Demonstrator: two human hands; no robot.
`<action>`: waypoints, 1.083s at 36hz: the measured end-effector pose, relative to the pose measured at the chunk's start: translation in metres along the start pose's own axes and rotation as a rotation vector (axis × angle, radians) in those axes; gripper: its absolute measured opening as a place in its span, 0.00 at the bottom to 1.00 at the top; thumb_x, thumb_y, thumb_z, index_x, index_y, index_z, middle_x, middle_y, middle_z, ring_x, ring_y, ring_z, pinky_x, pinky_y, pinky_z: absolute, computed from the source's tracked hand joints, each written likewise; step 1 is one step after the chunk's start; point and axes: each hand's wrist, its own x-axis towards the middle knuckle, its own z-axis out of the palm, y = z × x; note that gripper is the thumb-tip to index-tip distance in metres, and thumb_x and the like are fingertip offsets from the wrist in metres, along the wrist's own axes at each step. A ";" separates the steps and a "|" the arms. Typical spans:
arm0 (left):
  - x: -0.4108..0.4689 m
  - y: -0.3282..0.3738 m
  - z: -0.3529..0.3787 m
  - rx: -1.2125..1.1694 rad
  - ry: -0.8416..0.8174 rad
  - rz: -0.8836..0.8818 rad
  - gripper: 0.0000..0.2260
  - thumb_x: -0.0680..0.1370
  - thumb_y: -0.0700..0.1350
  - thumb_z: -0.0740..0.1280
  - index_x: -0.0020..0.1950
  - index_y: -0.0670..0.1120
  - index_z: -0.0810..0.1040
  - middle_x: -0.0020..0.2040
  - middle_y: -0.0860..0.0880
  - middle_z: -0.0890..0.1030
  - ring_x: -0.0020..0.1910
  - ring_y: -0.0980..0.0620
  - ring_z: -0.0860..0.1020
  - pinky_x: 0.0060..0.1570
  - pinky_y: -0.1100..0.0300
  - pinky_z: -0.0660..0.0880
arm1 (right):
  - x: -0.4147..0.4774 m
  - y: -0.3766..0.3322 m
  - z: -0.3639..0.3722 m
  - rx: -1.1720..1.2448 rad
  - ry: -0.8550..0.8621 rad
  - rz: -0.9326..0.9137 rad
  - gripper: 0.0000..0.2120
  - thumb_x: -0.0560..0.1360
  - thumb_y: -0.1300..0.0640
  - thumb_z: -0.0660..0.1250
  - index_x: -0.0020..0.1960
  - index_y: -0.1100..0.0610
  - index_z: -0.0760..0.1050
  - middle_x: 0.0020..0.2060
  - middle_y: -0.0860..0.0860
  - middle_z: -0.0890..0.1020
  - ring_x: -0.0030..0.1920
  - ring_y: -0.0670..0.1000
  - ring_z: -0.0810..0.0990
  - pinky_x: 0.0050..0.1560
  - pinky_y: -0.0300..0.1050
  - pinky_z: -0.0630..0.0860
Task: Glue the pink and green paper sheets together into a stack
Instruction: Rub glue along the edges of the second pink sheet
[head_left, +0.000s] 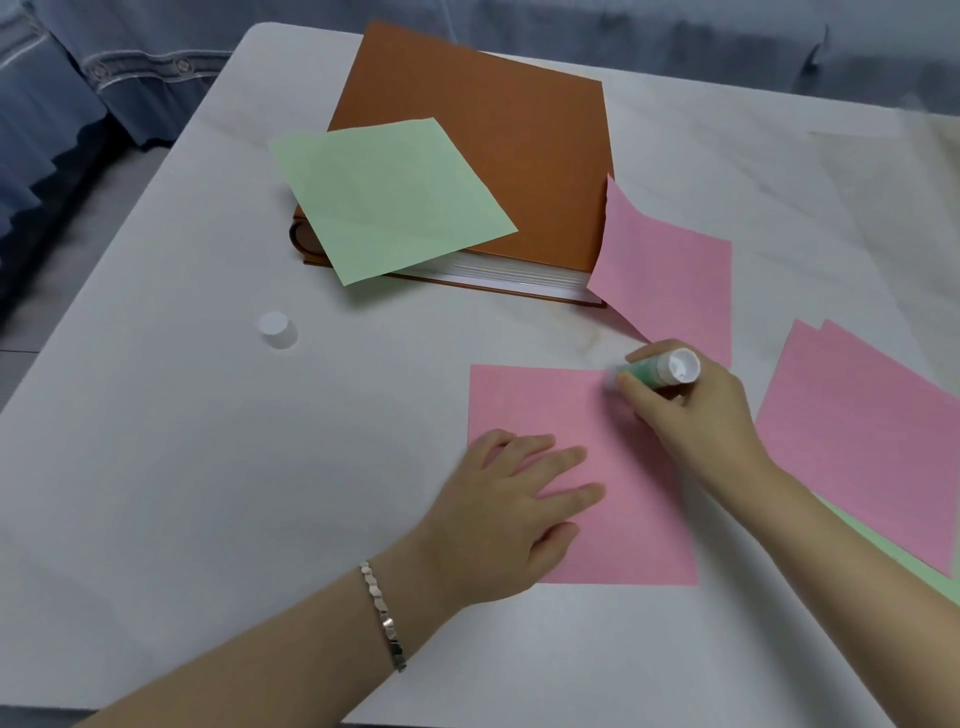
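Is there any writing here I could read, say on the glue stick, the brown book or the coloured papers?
None can be read.
Glue stick in the right hand: its green label is blurred and partly covered by fingers.
Brown book: cover shows no text.
Pink sheet under the left hand and green sheet: blank.

Both your forearms are bare, with no sleeves showing anywhere up to the lower edge of the view. On your left wrist you wear a thin silver bracelet (383, 616) made of small, flat, angular links that catch the light; it sits loosely just below the wrist. Your left hand (511, 512) and right hand (691, 410) carry no rings or gloves. Your fingernails look short and unpainted.
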 end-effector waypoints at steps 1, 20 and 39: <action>0.000 0.000 0.000 -0.001 -0.002 -0.003 0.14 0.74 0.50 0.62 0.57 0.53 0.81 0.61 0.49 0.79 0.58 0.46 0.76 0.57 0.52 0.67 | 0.002 -0.001 0.001 0.000 0.011 0.000 0.03 0.72 0.58 0.70 0.44 0.53 0.77 0.32 0.44 0.78 0.32 0.44 0.74 0.36 0.33 0.70; 0.000 -0.001 0.000 -0.005 0.001 -0.002 0.14 0.75 0.50 0.62 0.57 0.53 0.82 0.61 0.49 0.79 0.58 0.45 0.76 0.58 0.52 0.65 | -0.036 0.000 -0.021 -0.005 -0.137 0.054 0.04 0.70 0.60 0.71 0.38 0.53 0.79 0.36 0.43 0.82 0.35 0.46 0.77 0.36 0.34 0.71; 0.001 0.000 -0.003 0.001 -0.005 -0.003 0.14 0.74 0.50 0.62 0.57 0.53 0.82 0.61 0.49 0.79 0.58 0.45 0.77 0.57 0.52 0.66 | -0.019 -0.002 -0.024 0.119 0.050 0.096 0.05 0.67 0.52 0.72 0.42 0.47 0.78 0.37 0.47 0.83 0.42 0.55 0.82 0.46 0.55 0.79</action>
